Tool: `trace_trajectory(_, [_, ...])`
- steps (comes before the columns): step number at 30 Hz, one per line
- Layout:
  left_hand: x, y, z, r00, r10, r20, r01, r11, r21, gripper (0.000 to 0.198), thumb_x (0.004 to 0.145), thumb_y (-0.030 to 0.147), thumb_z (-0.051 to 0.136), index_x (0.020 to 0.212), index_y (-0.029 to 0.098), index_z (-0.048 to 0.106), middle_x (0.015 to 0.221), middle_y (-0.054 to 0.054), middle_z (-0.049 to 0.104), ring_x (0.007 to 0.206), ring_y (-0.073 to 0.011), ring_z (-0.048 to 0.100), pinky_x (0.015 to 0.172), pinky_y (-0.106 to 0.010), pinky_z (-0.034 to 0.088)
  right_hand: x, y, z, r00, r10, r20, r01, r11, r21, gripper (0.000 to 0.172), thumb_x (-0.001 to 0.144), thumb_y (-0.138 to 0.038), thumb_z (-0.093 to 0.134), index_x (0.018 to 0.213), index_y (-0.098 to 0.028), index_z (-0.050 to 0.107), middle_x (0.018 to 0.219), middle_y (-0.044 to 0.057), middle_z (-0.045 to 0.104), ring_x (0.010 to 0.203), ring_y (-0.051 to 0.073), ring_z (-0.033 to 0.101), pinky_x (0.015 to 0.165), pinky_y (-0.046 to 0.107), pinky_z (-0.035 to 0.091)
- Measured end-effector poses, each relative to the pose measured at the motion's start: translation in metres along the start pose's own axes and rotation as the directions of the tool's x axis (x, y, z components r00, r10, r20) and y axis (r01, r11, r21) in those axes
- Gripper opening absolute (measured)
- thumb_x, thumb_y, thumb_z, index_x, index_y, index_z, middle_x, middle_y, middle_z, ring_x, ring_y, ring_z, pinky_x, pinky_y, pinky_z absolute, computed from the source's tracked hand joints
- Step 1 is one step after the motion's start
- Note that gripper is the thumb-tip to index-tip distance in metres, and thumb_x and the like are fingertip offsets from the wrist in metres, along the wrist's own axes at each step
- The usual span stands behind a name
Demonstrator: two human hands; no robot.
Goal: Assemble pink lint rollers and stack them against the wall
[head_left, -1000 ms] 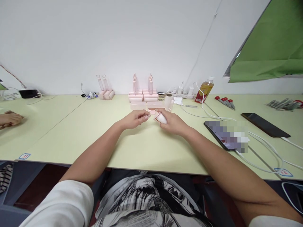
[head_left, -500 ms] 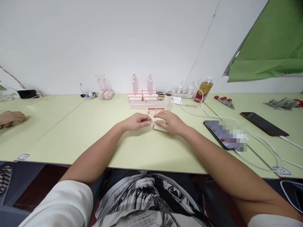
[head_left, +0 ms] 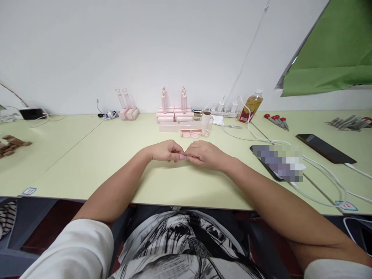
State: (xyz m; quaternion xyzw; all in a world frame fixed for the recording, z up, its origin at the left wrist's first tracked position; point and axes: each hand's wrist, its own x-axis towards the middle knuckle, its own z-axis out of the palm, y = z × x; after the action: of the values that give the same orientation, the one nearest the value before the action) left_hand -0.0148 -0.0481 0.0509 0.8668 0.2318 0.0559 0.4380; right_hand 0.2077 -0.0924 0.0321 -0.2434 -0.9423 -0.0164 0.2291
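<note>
My left hand [head_left: 166, 150] and my right hand [head_left: 205, 154] rest on the pale green table [head_left: 95, 155], fingertips meeting at the middle. Both are curled into a pinch around something tiny that I cannot make out. Just beyond them lies an open pink case [head_left: 191, 133] with round pink pieces inside. Behind it stand stacked pink boxes [head_left: 174, 118] with upright pink handles on top, and a white roll [head_left: 206, 120] to their right.
A phone [head_left: 276, 161] with a white cable lies to the right, a second dark phone [head_left: 325, 148] farther right. A bottle of amber liquid [head_left: 251, 105], red-handled screwdrivers [head_left: 275, 120] and metal tools [head_left: 348, 124] sit at the back right. Brown blocks [head_left: 11, 145] lie far left.
My right hand put down the white piece it held and came together with my left hand in a pinch. The other person's hand at the far left is gone from view.
</note>
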Motion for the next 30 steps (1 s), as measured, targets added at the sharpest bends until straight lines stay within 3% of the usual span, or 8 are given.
trace_trajectory(8, [-0.002,0.009,0.000,1.000,0.011,-0.024,-0.009,0.997,0.079,0.030,0.083,0.041,0.061,0.068,0.014,0.059,0.059,0.002,0.050,0.052,-0.0080,0.039,0.050,-0.022,0.030,0.003,-0.004,0.005,0.999,0.026,0.027,-0.024,0.995,-0.093,0.024,0.091,-0.018,0.047,0.078,-0.015,0.066,0.068,0.006,0.063,0.064,0.016,0.050,0.063,0.028,0.034])
trace_trajectory(14, [-0.002,0.008,0.001,0.999,0.034,-0.003,-0.033,0.995,0.095,0.029,0.083,0.039,0.061,0.067,0.014,0.059,0.057,0.003,0.044,0.052,-0.0078,0.034,0.049,-0.022,0.027,0.002,-0.002,0.012,0.998,-0.051,-0.033,0.046,0.990,-0.136,0.026,0.089,-0.014,0.043,0.067,-0.018,0.057,0.061,0.004,0.056,0.059,0.015,0.043,0.060,0.028,0.031])
trace_trajectory(30, [-0.001,0.008,0.002,0.999,0.050,-0.005,-0.049,0.989,0.139,0.026,0.080,0.037,0.062,0.069,0.014,0.062,0.057,0.004,0.039,0.053,-0.0079,0.030,0.049,-0.022,0.025,0.000,-0.002,0.016,0.989,-0.124,-0.085,0.111,0.983,-0.148,0.023,0.088,-0.011,0.043,0.069,-0.021,0.049,0.062,0.002,0.051,0.063,0.017,0.043,0.063,0.029,0.033])
